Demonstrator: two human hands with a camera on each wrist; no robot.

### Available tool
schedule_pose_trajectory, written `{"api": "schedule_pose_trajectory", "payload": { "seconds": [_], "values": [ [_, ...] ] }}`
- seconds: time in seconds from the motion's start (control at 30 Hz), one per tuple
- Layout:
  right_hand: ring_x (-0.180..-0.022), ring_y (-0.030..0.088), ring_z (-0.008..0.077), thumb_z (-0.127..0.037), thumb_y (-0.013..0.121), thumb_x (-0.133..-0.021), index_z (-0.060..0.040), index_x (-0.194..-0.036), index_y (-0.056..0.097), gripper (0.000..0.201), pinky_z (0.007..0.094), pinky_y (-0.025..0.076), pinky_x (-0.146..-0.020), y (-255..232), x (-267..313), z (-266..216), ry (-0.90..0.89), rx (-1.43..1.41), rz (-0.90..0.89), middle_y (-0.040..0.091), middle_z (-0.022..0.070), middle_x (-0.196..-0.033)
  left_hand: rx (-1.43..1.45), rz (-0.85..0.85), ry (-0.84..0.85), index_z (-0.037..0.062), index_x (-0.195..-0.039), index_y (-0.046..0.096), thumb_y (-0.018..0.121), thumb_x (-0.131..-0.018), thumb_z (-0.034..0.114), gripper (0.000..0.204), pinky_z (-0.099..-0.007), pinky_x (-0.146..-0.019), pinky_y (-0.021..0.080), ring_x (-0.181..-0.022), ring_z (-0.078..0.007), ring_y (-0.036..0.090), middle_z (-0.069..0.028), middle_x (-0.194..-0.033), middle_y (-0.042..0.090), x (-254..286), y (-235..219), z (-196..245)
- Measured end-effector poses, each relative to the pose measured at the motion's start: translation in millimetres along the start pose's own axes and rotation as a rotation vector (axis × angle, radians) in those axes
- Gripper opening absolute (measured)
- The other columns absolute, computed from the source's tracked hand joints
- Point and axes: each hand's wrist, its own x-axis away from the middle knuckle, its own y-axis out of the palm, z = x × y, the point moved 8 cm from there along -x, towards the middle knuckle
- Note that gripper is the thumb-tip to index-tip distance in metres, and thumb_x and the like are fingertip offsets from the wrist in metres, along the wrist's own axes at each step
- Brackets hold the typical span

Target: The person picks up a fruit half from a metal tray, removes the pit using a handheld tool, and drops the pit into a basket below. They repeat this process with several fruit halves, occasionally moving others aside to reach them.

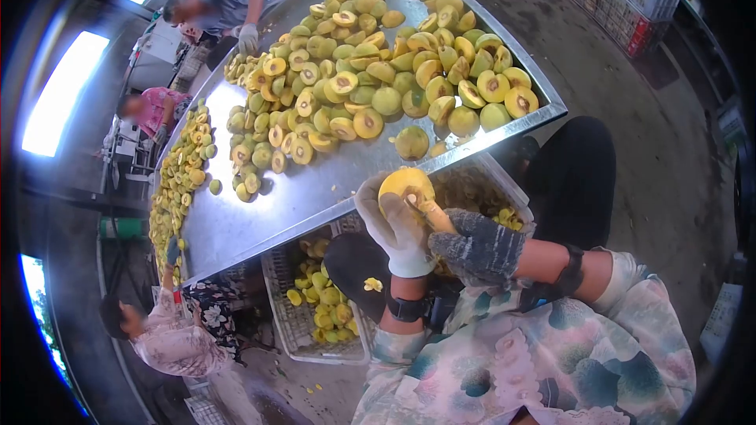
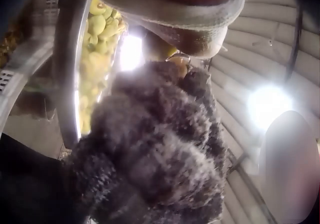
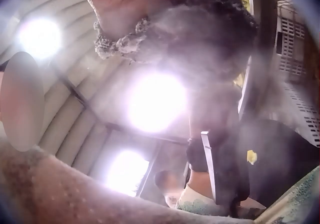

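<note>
My left hand point(image 1: 396, 228), in a pale glove, grips a yellow fruit half point(image 1: 407, 187) with the cut face up, just off the metal table's near edge point(image 1: 465, 145). My right hand point(image 1: 476, 245), in a grey knitted glove, holds a tool with a light orange-brown handle point(image 1: 438, 218), its end at the fruit's centre. In the left wrist view the pale glove point(image 2: 185, 24) is at the top and the grey glove point(image 2: 155, 139) covers the middle, hiding most of the fruit. The right wrist view shows the grey glove point(image 3: 195, 34); the tool is hidden there.
Many halved fruits point(image 1: 346, 83) are heaped on the metal table. Below its edge stands a crate point(image 1: 358, 352) with yellow-green pieces, and another container point(image 1: 508, 177) lies beneath my hands. Several people work around the table's far and left sides. Stacked crates point(image 1: 622, 0) stand at upper right.
</note>
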Motion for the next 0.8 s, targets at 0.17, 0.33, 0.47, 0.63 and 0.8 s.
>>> {"api": "schedule_pose_trajectory", "payload": {
  "seconds": [0.17,0.33,0.47,0.63,0.8],
  "values": [
    [-0.059,0.051,0.0096,-0.024,0.057,-0.087,-0.0035,-0.098,0.055,0.024,0.0260,0.042,-0.051,-2.2,2.7,-6.4,0.037,0.014,-0.114,0.055,0.0004,-0.070,0.119,-0.182,-0.109,-0.0001,-0.112,0.044,0.046,-0.090,0.049,0.054,-0.0301,-0.076,0.048,-0.088,-0.0189,0.056,-0.0118,-0.102,0.054,-4.4,1.9,4.2],
    [-0.056,0.050,0.0085,-0.025,0.059,-0.087,-0.0059,-0.096,0.056,0.021,0.0241,0.040,-0.047,3.7,-1.0,-7.9,-0.246,0.083,-0.099,0.055,-0.0003,-0.070,0.412,-0.285,-0.562,-0.0017,-0.107,0.053,0.044,-0.092,0.048,0.053,-0.0280,-0.073,0.048,-0.082,-0.0171,0.058,-0.0118,-0.095,0.061,-2.7,16.1,-3.0],
    [-0.055,0.051,0.0062,-0.023,0.058,-0.088,-0.0086,-0.102,0.056,0.020,0.0213,0.040,-0.045,17.2,18.6,-5.9,0.220,-0.261,-0.171,0.056,-0.0009,-0.070,0.199,-0.032,-0.245,-0.0014,-0.102,0.056,0.043,-0.094,0.040,0.044,-0.0262,-0.070,0.048,-0.080,-0.0138,0.059,-0.0109,-0.089,0.063,-5.0,3.7,19.3],
    [-0.052,0.051,0.0064,-0.028,0.057,-0.089,-0.0096,-0.096,0.058,0.019,0.0206,0.038,-0.043,19.8,22.5,8.5,0.383,-0.506,-0.267,0.055,-0.0022,-0.065,0.117,-0.266,-0.375,-0.0018,-0.101,0.055,0.042,-0.093,0.047,0.051,-0.0244,-0.062,0.048,-0.073,-0.0141,0.058,-0.0096,-0.085,0.062,-7.1,9.0,17.9],
    [-0.052,0.055,0.0102,-0.029,0.060,-0.088,-0.0089,-0.094,0.059,0.021,0.0200,0.043,-0.041,26.6,30.0,27.7,0.473,-0.857,-0.384,0.057,0.0008,-0.067,0.205,-0.369,-0.300,-0.0017,-0.101,0.056,0.038,-0.095,0.042,0.047,-0.0256,-0.069,0.047,-0.075,-0.0156,0.059,-0.0120,-0.087,0.064,-6.7,14.8,19.9]
  ]
}}
